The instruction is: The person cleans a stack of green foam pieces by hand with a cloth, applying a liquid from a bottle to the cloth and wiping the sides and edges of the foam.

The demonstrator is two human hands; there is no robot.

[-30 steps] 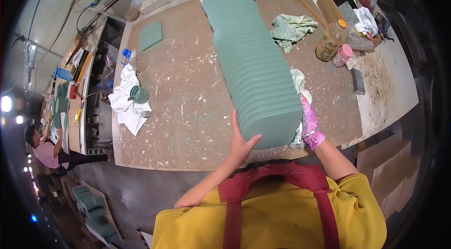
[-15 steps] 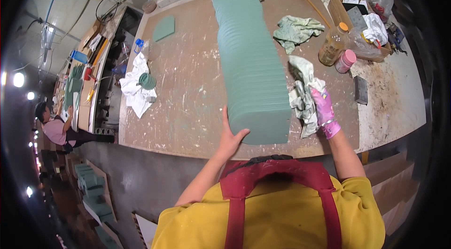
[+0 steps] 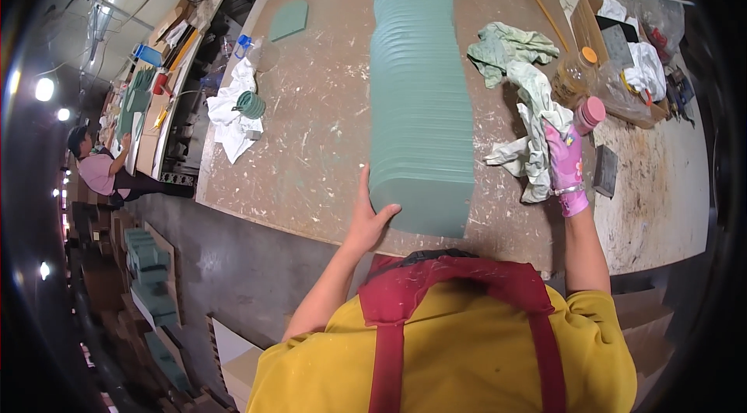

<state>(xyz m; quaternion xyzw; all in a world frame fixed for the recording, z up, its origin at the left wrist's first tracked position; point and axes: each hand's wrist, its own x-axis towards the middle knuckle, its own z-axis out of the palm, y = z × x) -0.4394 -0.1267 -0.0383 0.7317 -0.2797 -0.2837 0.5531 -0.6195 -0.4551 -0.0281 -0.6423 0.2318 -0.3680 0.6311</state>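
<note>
A long row of overlapping green sheets (image 3: 420,94) with rounded corners runs away from me down the table. At its near left corner is my bare left hand (image 3: 373,214), thumb on the front sheet and fingers stretched along the side. To the right of the row, my right hand (image 3: 566,168) wears a pink patterned glove and is closed on a crumpled whitish-green rag (image 3: 535,113). Its fingertips are partly hidden by the cloth. A pink-capped jar (image 3: 589,112) stands just beyond the glove. Another greenish rag (image 3: 510,49) lies farther back.
A bottle with an orange cap (image 3: 574,74), a grey block (image 3: 605,170) and a cardboard box of odds and ends (image 3: 587,24) are at right. At left lie white cloth (image 3: 231,129), a green coil (image 3: 250,105) and one loose green sheet (image 3: 289,20). Another person (image 3: 99,172) works far left.
My right hand has moved right and away from the sheets, carrying the rag with it. My left hand stays on the corner of the row. The whole view has shifted slightly.
</note>
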